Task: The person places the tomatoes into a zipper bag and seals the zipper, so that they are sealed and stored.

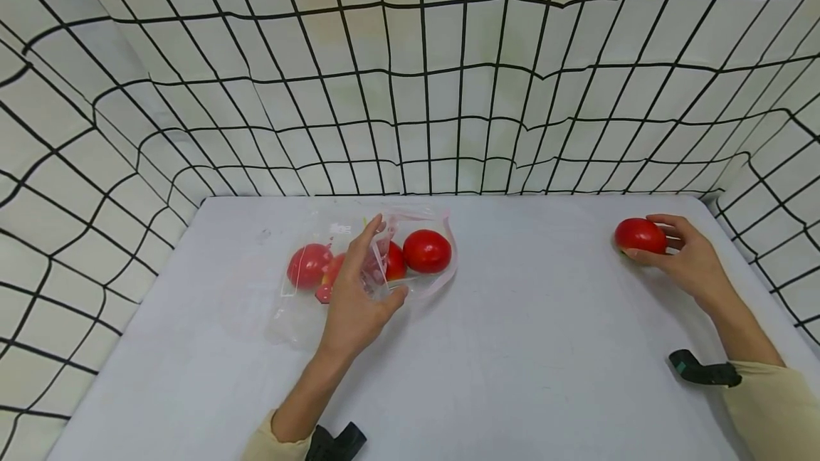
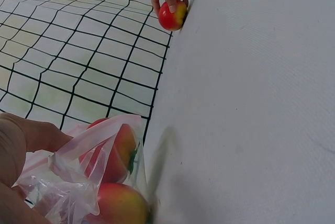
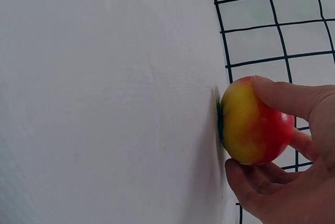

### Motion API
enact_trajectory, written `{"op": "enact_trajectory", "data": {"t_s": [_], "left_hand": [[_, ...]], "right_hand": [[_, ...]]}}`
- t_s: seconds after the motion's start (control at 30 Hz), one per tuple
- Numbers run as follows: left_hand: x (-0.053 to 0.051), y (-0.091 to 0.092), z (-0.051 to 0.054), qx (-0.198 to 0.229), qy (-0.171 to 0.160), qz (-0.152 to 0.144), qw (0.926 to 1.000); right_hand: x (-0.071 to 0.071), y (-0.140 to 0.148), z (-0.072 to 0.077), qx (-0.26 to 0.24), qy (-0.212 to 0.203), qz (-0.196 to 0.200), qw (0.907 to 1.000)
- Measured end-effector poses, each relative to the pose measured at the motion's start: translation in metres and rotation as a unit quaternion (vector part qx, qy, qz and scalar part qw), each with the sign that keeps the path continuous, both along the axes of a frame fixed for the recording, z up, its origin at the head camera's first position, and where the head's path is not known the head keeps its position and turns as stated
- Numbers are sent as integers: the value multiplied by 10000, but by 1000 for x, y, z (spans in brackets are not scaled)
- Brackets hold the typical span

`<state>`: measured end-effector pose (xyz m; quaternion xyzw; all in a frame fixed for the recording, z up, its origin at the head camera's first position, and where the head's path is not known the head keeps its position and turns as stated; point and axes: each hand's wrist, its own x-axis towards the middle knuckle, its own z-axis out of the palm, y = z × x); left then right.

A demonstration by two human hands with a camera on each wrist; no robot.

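A clear plastic bag (image 1: 291,319) with a pink rim lies at the table's centre left, with several red tomatoes (image 1: 427,251) in it. My left hand (image 1: 359,297) is curled round the bag near its mouth, with crumpled plastic between thumb and fingers. In the left wrist view, the bag's pink rim (image 2: 99,135) stands up over two red-and-yellow tomatoes (image 2: 121,205). Far to the right, my right hand (image 1: 688,262) grips a single tomato (image 1: 639,235) from its right side. That tomato (image 3: 256,124) has its green underside down at the tabletop, thumb and fingers around it.
The white table (image 1: 512,347) reaches back to a pale wall covering with black grid lines (image 1: 423,77), which also rises at both sides. Black straps (image 1: 705,370) show at both wrists, beside beige sleeves (image 1: 769,404).
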<state>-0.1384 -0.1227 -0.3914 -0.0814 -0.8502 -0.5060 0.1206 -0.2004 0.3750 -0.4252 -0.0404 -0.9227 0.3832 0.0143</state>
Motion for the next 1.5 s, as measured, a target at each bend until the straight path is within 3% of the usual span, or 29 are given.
{"op": "enact_trajectory", "data": {"t_s": [0.83,1.27,1.5], "left_hand": [[0,1,-1,18,-25,22,10000],[0,-1,-2,-32,-44,60,10000],[0,-1,-1,-15,-2,38,10000]], "right_hand": [[6,-27,7,-115,1,-41,9999],[7,-43,14,-205,8,348,9992],[8,-54,16,-280,62,363,9989]]}}
